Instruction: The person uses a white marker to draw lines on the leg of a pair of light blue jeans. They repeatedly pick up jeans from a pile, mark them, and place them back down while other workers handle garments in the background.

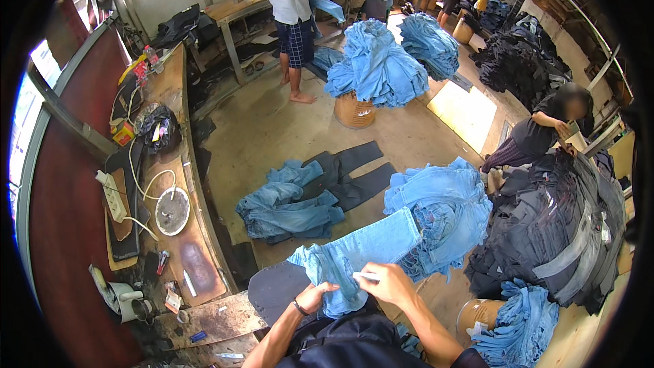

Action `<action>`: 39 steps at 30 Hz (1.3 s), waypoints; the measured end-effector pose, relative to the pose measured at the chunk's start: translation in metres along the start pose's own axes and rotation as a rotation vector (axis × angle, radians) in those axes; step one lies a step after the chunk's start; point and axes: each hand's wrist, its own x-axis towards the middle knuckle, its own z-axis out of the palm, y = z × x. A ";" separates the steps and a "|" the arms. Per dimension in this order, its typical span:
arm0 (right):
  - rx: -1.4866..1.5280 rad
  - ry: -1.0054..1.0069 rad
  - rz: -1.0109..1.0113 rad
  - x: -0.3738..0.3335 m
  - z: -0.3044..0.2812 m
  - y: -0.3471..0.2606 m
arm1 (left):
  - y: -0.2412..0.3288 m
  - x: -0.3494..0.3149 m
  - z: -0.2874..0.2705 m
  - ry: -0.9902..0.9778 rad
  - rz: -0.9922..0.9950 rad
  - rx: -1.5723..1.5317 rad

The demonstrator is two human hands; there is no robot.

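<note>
A light-blue pair of jeans (378, 240) lies in front of me, partly over a dark rounded board (278, 292), with one leg stretched away toward a denim pile. My left hand (316, 297), a dark band at its wrist, is closed on the bunched near end of the denim. In my right hand (392, 283) the fingers pinch a short whitish stick (368, 276), held close over the cloth; its exact kind does not show. Against the far end of the leg rests a heap of blue jeans (443, 201).
On the left stands a worn wooden bench (194, 215) with a power strip (112, 196) and round plate (172, 210). More jeans (289, 204) lie on the floor. Black garments (545, 225) are piled at right, beside a crouching person (545, 129). Another person (289, 13) stands beyond.
</note>
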 end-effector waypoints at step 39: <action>0.360 0.108 0.086 0.007 0.141 -0.039 | 0.028 -0.084 -0.037 0.430 0.312 -0.035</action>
